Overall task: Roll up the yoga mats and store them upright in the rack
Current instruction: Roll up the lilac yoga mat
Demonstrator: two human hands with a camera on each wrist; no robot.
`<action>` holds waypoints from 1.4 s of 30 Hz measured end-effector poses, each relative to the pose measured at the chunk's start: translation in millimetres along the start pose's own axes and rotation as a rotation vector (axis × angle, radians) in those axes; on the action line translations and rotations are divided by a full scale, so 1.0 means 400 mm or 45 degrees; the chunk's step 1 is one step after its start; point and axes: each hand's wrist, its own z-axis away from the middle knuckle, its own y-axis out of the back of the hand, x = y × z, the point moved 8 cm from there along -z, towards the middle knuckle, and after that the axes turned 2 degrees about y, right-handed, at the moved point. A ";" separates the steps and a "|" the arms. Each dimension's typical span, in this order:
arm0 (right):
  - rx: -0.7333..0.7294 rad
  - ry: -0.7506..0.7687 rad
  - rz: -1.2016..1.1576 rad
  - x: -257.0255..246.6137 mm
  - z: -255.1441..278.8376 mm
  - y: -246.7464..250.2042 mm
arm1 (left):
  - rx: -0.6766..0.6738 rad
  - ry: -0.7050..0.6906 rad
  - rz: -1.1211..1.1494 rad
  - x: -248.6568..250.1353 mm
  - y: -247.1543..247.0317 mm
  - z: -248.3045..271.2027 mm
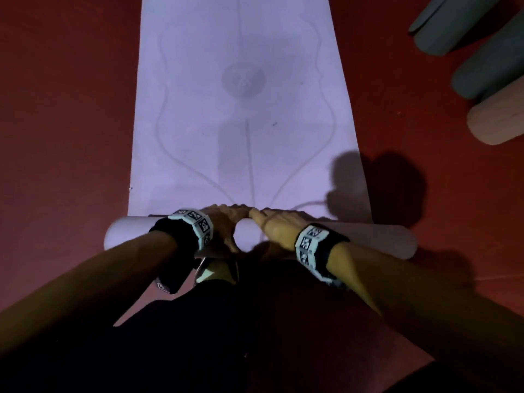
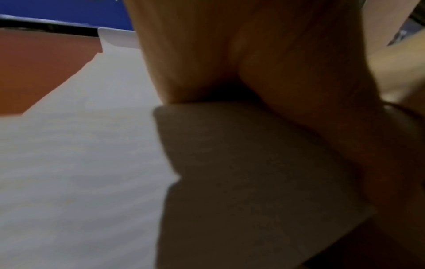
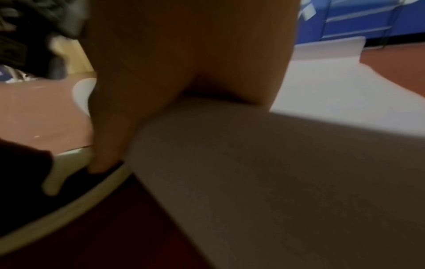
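A lavender yoga mat (image 1: pixel 243 123) lies flat on the red floor and runs away from me. Its near end is wound into a roll (image 1: pixel 368 239) that lies crosswise in front of my knees. My left hand (image 1: pixel 224 222) and right hand (image 1: pixel 275 225) press side by side on the middle of the roll, fingers reaching over its far side. The left thumb sits on the near side. In the left wrist view the left hand (image 2: pixel 230 54) lies on the roll (image 2: pixel 253 182). In the right wrist view the right hand (image 3: pixel 172 54) rests on the roll (image 3: pixel 276 182). The fingertips are hidden.
Two grey-green rolled mats (image 1: pixel 453 24) (image 1: pixel 487 69) and a beige rolled mat (image 1: pixel 496 120) lie on the floor at the upper right. A dark shoe with a pale sole (image 3: pixel 69 191) is close behind the roll. Blue furniture (image 3: pixel 356 21) stands beyond the mat's far end.
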 end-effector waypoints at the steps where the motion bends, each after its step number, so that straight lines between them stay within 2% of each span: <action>1: 0.008 -0.033 0.025 0.000 -0.007 -0.007 | -0.018 0.003 -0.023 0.000 -0.001 -0.006; 3: -0.053 -0.106 0.021 0.016 -0.030 -0.017 | 0.004 0.010 -0.067 -0.007 -0.009 -0.011; 6: -0.142 -0.025 0.031 0.024 -0.059 -0.016 | 0.132 -0.036 -0.017 -0.030 -0.017 -0.011; 9: -0.258 0.005 -0.084 0.037 -0.084 -0.017 | 0.276 -0.022 -0.100 -0.052 -0.024 -0.014; 11: -0.311 -0.022 -0.141 0.043 -0.087 -0.012 | 0.275 -0.025 -0.085 -0.058 -0.025 -0.025; 14: -0.190 -0.010 -0.202 0.041 -0.076 0.000 | 0.239 -0.058 -0.027 -0.057 -0.007 -0.039; 17: -0.007 0.031 0.000 0.036 -0.069 0.007 | 0.232 -0.095 0.076 -0.053 0.027 -0.040; 21: -0.002 0.001 0.036 0.026 -0.088 0.003 | 0.206 -0.056 0.056 -0.057 0.023 -0.050; 27: -0.155 0.045 -0.100 0.040 -0.113 0.030 | 0.373 -0.028 -0.190 -0.065 -0.001 -0.057; 30: -0.213 0.056 -0.092 0.043 -0.121 0.042 | 0.403 -0.013 -0.141 -0.073 0.008 -0.065; 33: 0.010 0.079 0.043 0.041 -0.096 0.061 | 0.344 -0.026 -0.045 -0.078 0.023 -0.069; 36: 0.242 0.002 0.217 0.034 -0.057 0.071 | 0.354 0.014 -0.006 -0.088 0.049 -0.068; 38: 0.241 -0.018 0.209 0.029 -0.063 0.068 | 0.374 0.010 0.002 -0.087 0.044 -0.063; 42: 0.108 0.053 0.099 0.034 -0.089 0.069 | 0.425 0.015 -0.023 -0.095 0.019 -0.062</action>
